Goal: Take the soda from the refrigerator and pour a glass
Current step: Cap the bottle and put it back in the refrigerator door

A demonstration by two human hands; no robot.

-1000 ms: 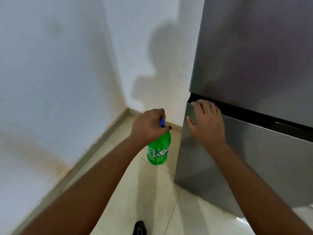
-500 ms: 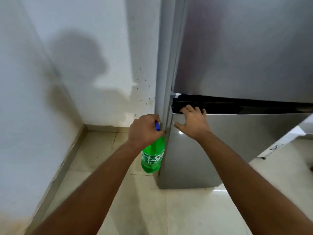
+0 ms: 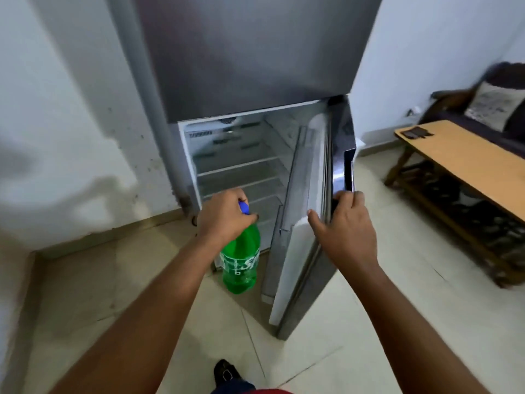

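A green soda bottle with a blue cap hangs by its neck from my left hand, in front of the open lower compartment of the grey refrigerator. My right hand grips the top edge of the lower refrigerator door, which stands swung open to the right. The white shelves inside look bare. No glass is in view.
White walls meet in a corner at the left. A wooden bench table with a dark flat object on it stands at the right, with a sofa and cushion behind it. My shoe shows on the tiled floor.
The lower refrigerator door has swung open to the right with my right hand on its edge. My left hand still holds the bottle. The view has shifted right, showing the room.
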